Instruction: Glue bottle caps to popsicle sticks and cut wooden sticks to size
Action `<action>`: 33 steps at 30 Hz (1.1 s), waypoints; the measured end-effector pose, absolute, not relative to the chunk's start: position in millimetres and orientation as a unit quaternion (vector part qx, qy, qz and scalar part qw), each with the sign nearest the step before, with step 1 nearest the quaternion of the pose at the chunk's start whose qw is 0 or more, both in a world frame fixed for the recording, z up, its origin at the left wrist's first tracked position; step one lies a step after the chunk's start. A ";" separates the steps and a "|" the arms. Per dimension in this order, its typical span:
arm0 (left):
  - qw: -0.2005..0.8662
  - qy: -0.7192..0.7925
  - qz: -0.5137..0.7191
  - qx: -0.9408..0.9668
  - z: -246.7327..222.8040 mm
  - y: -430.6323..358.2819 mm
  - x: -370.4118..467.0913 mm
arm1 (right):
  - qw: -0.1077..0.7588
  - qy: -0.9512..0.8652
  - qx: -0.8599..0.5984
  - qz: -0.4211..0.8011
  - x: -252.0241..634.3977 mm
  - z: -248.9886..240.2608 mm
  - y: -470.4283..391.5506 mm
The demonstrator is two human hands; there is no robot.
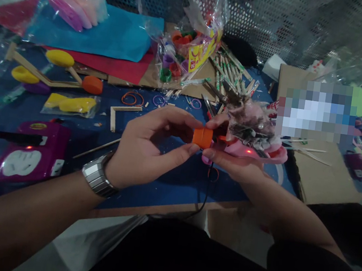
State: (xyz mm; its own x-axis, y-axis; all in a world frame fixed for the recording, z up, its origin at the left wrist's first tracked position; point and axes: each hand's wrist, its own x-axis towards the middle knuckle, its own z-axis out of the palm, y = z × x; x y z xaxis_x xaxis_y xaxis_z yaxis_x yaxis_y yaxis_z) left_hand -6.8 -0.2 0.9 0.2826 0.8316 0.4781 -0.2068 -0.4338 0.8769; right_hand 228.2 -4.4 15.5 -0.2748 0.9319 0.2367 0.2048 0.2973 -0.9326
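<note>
Hands (144,150) w/ short orange cyl. (202,138), pink tool (237,149), prob. glue gun

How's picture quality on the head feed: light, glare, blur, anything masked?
Head view: dim overall, black in the top right corner; glare streaks on the clear plastic bag with a yellow label; orange plastic cylinder fairly legible; red glow on the pink plastic tool; right edge soft and smeared; a square-grained pixelated patch masks whatever lies beneath.
</note>
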 end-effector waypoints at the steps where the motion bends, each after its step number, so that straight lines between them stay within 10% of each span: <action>1: 0.472 0.243 0.547 0.647 2.4 -0.2 -7.1 | 0.439 -0.681 -0.414 0.415 228.7 14.5 -4.7; 24: 0.405 0.263 0.544 0.686 11.0 -1.2 -11.3 | 0.377 -0.692 -0.431 0.439 229.9 13.0 -5.4; 33: 0.359 0.268 0.541 0.712 7.2 3.5 -12.7 | 0.481 -0.650 -0.445 0.384 229.1 10.5 -2.2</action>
